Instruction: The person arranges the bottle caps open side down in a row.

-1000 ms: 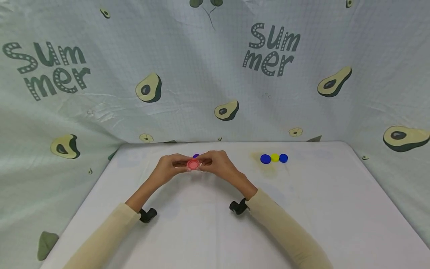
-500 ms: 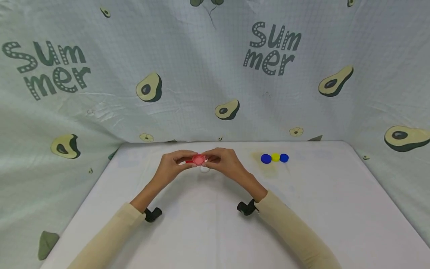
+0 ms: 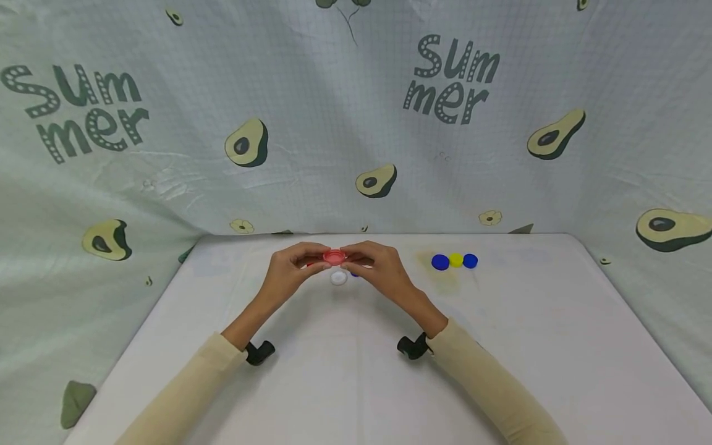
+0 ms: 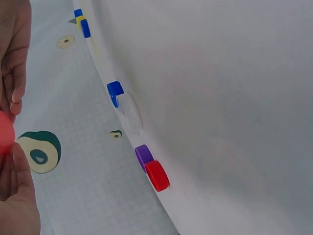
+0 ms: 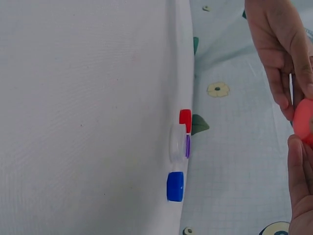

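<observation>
Both hands hold one pinkish-red round plastic cap point(image 3: 334, 257) between them, raised above the table. My left hand point(image 3: 290, 267) pinches its left edge with thumb and fingertips. On the opposite edge, my right hand point(image 3: 379, 264) pinches it the same way. Below the hands in the head view a clear cap point(image 3: 339, 278) lies on the table. The left wrist view also shows a red cap point(image 4: 157, 176), a purple cap point(image 4: 144, 157) and a blue cap point(image 4: 115, 93) near it; in the head view the hands largely hide these.
Farther right on the white table point(image 3: 356, 371) a yellow cap point(image 3: 455, 260) sits between a larger blue cap point(image 3: 440, 262) and a smaller blue cap point(image 3: 470, 261). A printed cloth point(image 3: 311, 111) hangs behind the far edge.
Both hands have shifted right and upward in the head view with the pinkish-red cap, which now appears more tilted. The clear cap beneath has come into view.
</observation>
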Available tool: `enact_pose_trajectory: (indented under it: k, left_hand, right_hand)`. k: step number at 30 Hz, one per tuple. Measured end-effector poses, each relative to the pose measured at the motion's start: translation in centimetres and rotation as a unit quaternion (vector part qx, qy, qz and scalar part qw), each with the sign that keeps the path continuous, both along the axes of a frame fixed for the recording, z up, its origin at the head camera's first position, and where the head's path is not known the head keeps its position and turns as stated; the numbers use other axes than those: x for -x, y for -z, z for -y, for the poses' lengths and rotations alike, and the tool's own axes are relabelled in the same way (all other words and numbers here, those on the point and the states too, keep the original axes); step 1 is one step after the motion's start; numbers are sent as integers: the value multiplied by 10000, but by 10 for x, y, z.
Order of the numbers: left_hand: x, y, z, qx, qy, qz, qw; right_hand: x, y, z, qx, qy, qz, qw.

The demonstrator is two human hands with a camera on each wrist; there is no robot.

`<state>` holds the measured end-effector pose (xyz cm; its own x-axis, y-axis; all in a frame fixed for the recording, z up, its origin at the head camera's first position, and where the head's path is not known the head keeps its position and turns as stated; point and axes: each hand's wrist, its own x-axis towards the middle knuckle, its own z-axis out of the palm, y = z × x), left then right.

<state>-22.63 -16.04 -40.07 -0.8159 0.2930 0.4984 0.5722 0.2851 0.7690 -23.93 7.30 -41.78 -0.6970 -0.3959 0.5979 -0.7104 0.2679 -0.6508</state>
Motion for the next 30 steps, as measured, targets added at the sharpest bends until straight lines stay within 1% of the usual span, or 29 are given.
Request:
enact_pose_trajectory:
  k: [3,6,10,16,20,25,28,30]
  left_hand:
    - [1,1,-2,115,-41,-248,9996]
    - [1,1,-5,261,-81,-591,9979]
    - [0,1,-8,241,-76,-884,9958]
    - [2,2,-9,186,-79,-1008,9947]
    - [3,3,-9,79,-96,-1189,9928]
    - [4,3,-11,76,-291,-1385,9899]
    - [2,1,-14,59,-274,-1439,9892]
    - [-4,-4,-16,46,-228,-1425,9895]
  right_hand:
    - [0,1,-1,8,22,-51,10000]
    - [0,2,-2,-41,85,-74,9999]
    - [0,4,-3,34,119,-189,9997]
    - [0,6,-3,315,126,-475,9983]
    - [0,6,-4,396,118,-460,9981]
    - [-1,6,-3,494,80,-413,9979]
    - [-1,7,-2,565,84,-444,9974]
    - [-2,8,-1,607,101,-466,9970]
